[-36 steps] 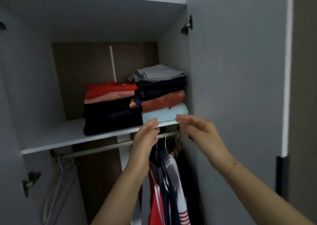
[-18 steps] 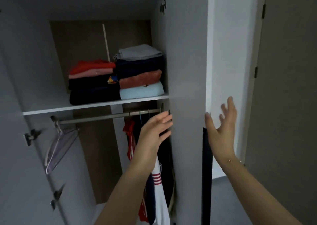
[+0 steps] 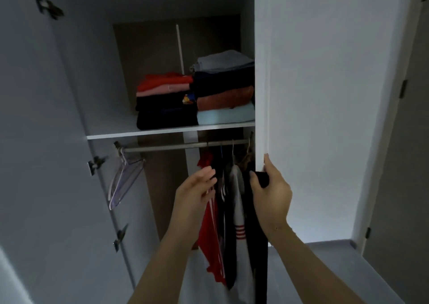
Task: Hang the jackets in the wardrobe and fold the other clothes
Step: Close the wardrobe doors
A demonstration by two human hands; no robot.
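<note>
hanging from the rail, the empty hangers (image 3: 125, 178) sit far left, folded clothes (image 3: 195, 99) fill the shelf above, and the left hand (image 3: 197, 187) hovers loose-fingered, holding nothing, beside the hung jackets (image 3: 232, 211). right hand (image 3: 270, 187) has its grip curled round the wardrobe door (image 3: 325, 94) edge; swinging it shut could trap a sleeve or pinch fingers.

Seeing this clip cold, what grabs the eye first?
The right hand gripping the edge of the white wardrobe door, at its black handle. Behind it, two stacks of folded clothes sit on the shelf, with jackets hanging below by the open left hand.
</note>
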